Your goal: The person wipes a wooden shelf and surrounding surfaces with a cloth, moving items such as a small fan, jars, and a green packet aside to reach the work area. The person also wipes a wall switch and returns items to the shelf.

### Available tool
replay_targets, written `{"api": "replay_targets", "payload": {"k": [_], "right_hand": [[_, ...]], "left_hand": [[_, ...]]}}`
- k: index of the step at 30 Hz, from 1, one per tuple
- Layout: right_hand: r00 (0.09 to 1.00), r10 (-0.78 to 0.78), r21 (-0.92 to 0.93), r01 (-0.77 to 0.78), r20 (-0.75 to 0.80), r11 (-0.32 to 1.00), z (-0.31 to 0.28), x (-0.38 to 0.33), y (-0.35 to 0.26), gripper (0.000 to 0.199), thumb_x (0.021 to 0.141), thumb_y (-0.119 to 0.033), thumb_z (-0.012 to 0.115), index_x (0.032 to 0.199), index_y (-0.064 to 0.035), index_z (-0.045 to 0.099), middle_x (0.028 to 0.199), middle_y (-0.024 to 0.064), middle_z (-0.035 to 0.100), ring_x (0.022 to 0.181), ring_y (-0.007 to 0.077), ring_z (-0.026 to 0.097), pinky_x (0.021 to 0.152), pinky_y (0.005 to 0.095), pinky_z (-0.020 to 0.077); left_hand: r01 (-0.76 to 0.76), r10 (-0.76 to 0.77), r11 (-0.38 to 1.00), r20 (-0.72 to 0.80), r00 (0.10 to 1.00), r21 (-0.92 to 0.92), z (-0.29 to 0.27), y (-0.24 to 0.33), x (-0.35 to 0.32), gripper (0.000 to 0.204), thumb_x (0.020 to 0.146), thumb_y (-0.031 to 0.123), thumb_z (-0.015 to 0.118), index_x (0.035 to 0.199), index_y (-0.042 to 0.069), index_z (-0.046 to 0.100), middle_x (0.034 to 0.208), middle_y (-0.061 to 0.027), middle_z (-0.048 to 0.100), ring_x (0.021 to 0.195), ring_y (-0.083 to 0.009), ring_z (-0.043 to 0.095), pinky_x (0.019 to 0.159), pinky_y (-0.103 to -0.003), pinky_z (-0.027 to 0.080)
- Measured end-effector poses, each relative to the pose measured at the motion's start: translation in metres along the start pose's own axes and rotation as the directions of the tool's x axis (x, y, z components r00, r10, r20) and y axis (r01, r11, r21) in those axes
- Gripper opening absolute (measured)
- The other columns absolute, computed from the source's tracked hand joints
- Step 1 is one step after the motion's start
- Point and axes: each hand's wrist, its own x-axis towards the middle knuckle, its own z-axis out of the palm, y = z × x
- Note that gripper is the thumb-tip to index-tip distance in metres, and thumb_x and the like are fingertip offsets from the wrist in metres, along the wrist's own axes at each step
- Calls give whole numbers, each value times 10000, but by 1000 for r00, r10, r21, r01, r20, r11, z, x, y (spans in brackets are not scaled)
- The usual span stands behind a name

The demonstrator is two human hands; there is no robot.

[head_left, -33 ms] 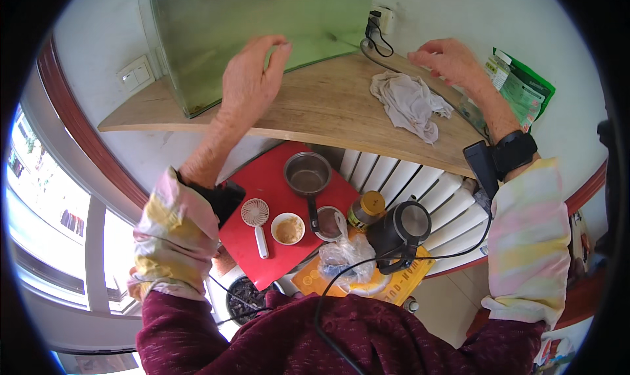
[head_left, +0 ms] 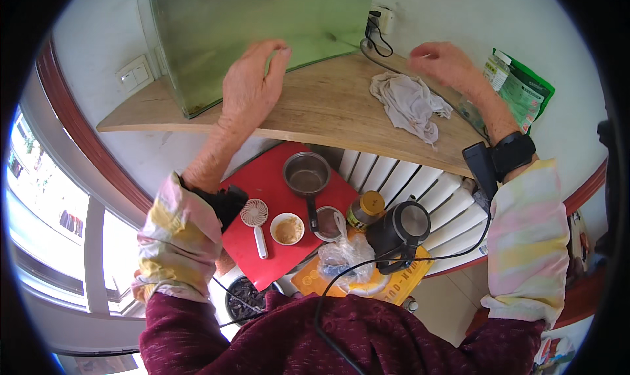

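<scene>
My left hand (head_left: 254,83) is raised in front of the glass fish tank (head_left: 262,27), which holds cloudy green water. Its thumb stands apart from the bent fingers, and nothing shows in it. Over the wooden shelf, my right hand (head_left: 443,63) hangs above and right of a crumpled white cloth (head_left: 408,102), apart from it. Its fingers are curled and smeared by motion, so I cannot make out whether they hold anything. Close by that forearm, a green and clear plastic pouch (head_left: 525,89) leans against the wall.
Below the wooden shelf (head_left: 328,96), a red board (head_left: 282,178) bears a saucepan (head_left: 307,173), a handheld fan (head_left: 256,220) and a bowl of pale food (head_left: 287,229). A black kettle (head_left: 400,229), jar (head_left: 366,211) and plastic bag (head_left: 346,257) stand beside it. A black cable (head_left: 453,251) crosses my front.
My right hand has shifted slightly and its fingers look more curled and blurred. My left hand has dipped a little. The cloth and tank stay where they were.
</scene>
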Motion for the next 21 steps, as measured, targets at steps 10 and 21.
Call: {"api": "replay_targets", "payload": {"k": [10,21], "right_hand": [[862,-407,-106,455,304,884,40,-4,21,498,849,-271,561,1315,-127,460,1244,193,513,1122,343,497,937,377,409],[880,-454,-246,475,137,845,81,9,-68,409,802,-139,579,1207,-97,542,849,207,609,787,334,584,736,390,472]], "left_hand": [[-67,87,984,-114,990,163,-7,-7,-23,298,909,260,492,930,-11,615,973,-181,618,921,-365,575,799,-402,454],[213,-264,952,-232,936,-222,-15,-8,-26,348,939,272,444,1063,-12,601,1014,-187,616,881,-322,591,803,-360,452]]}}
